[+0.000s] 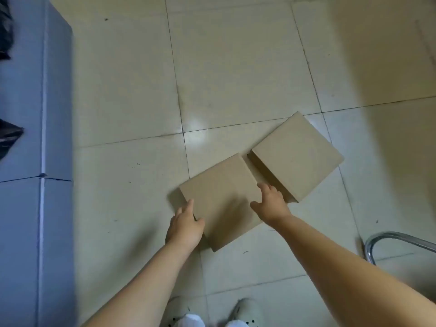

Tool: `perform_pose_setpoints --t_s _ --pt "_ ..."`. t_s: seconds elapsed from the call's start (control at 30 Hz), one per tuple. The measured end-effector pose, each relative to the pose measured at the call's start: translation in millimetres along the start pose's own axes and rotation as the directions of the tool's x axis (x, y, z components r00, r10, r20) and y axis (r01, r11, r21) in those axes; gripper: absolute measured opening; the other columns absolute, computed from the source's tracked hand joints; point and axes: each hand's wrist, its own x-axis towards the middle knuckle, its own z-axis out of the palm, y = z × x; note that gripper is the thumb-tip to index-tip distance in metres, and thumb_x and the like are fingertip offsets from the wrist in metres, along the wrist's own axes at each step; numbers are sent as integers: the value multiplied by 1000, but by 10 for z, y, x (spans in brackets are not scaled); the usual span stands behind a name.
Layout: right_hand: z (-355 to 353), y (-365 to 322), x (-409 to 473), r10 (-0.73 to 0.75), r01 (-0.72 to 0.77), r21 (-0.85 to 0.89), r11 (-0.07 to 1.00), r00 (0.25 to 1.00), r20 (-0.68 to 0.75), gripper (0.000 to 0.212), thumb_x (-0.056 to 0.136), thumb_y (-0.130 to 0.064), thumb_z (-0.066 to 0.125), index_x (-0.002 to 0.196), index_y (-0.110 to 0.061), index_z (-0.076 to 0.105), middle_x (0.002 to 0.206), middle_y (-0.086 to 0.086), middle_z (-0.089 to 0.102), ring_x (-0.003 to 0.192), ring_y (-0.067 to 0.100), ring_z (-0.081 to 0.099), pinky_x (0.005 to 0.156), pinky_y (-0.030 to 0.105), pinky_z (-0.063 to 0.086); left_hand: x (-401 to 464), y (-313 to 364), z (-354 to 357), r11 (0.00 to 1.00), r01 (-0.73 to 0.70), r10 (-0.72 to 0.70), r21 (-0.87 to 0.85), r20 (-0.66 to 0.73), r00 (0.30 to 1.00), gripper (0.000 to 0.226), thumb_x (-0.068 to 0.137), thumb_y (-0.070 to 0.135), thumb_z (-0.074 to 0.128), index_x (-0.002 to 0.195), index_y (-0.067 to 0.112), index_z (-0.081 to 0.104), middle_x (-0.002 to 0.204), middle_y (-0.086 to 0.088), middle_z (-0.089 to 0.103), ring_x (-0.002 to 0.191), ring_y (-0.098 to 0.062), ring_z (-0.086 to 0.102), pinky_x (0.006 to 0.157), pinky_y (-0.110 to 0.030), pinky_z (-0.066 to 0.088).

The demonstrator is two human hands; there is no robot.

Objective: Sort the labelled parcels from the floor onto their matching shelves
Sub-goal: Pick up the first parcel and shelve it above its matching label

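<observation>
Two flat brown cardboard parcels lie side by side on the tiled floor. The nearer parcel (220,197) has my left hand (185,224) pressed against its left edge and my right hand (271,202) against its right edge, fingers spread along the sides. It still rests on the floor. The farther parcel (297,155) lies just beyond and to the right, almost touching the nearer one. No label shows on either top face.
A grey-blue shelf unit (35,138) runs down the left side, with dark bags (7,138) on it. A chrome chair leg (396,241) curves in at the lower right. My white shoes (245,310) stand at the bottom edge.
</observation>
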Motion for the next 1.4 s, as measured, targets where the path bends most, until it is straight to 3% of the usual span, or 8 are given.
perform_pose_setpoints --t_s 0.27,0.47,0.7,0.77,0.87,0.97,1.17,1.4 --pt "223 91 615 43 -37 -54 998 994 102 75 88 -30 57 149 -16 16 156 7 23 141 32 21 110 48 27 588 -200 359 976 142 -131 -165 75 989 78 88 23 47 151 27 2 152 -11 26 128 -30 43 99 -37 42" --pt "385 89 775 58 -61 28 998 994 96 79 87 -29 61 149 -10 16 151 14 29 137 34 28 111 42 28 772 -258 512 922 179 -157 -342 91 983 87 88 17 50 150 24 -9 145 -5 44 115 -28 55 81 -26 40" --pt "471 40 761 83 -93 102 990 992 91 70 89 -31 57 145 -6 25 142 18 36 132 36 32 107 40 29 774 -274 528 795 253 -225 -551 120 967 87 88 4 48 149 17 -12 148 -7 38 122 -26 49 88 -25 36" --pt "456 13 719 85 -95 154 983 994 72 68 89 -32 58 144 -5 28 141 17 37 132 35 33 107 41 30 724 -261 474 784 229 -215 -578 93 972 86 86 2 48 150 17 -7 149 -8 37 124 -26 48 98 -29 40" --pt "359 -48 614 92 -101 244 965 995 46 62 87 -30 59 140 -6 35 138 16 39 128 34 37 109 43 33 623 -221 301 795 186 -203 -577 36 979 80 82 3 49 150 15 8 146 -8 39 123 -29 49 103 -40 43" --pt "166 -147 441 86 -87 315 945 996 17 60 81 -33 61 132 -7 44 132 14 45 121 35 44 105 49 39 464 -146 32 801 144 -175 -581 2 985 73 77 7 49 144 18 23 138 -6 49 116 -27 54 98 -40 47" --pt "-458 -347 -91 74 -46 441 896 996 -47 65 58 -46 53 115 -15 55 117 12 58 109 33 56 96 51 48 -139 210 -706 759 79 -120 -646 -19 993 78 77 11 51 147 24 20 142 -3 47 120 -26 53 101 -42 45" --pt "-1527 -823 -1116 62 13 551 834 991 -118 53 59 -36 50 108 -16 59 116 12 59 107 32 57 94 48 50 -1148 824 -1698 696 -10 -44 -718 -56 997 72 87 9 49 149 28 17 144 4 42 122 -24 50 89 -29 40"
